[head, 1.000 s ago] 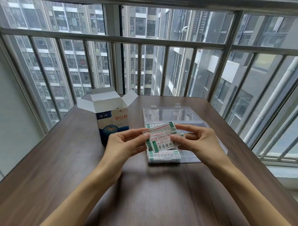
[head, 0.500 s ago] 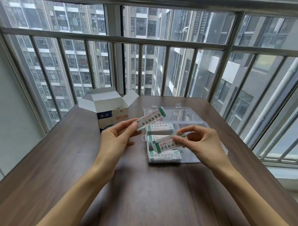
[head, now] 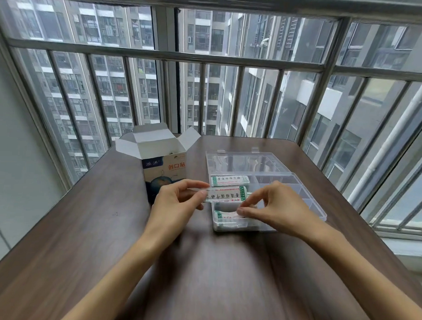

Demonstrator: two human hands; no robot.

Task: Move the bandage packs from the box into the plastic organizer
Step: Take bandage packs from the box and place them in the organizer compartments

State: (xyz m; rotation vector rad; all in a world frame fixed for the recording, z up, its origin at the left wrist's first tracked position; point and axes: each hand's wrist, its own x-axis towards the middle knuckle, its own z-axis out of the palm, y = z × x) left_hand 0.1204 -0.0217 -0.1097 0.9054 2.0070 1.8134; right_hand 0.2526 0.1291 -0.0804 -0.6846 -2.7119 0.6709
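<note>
The open white and blue bandage box (head: 164, 169) stands upright on the table, left of the clear plastic organizer (head: 306, 199). My left hand (head: 177, 204) pinches one white and green bandage pack (head: 225, 195) by its left end, just above the organizer's left column. My right hand (head: 273, 207) pinches another bandage pack (head: 227, 214) down into the nearest left compartment. A further bandage pack (head: 229, 180) lies in the far left compartment.
The organizer's clear lid (head: 238, 160) lies open flat behind it. The dark wooden table (head: 201, 274) reaches a window with metal bars at the far edge and on the right. A grey wall stands to the left.
My left hand brought its pack down from above the box to just over the organizer. My right hand lowered its pack into the near left compartment.
</note>
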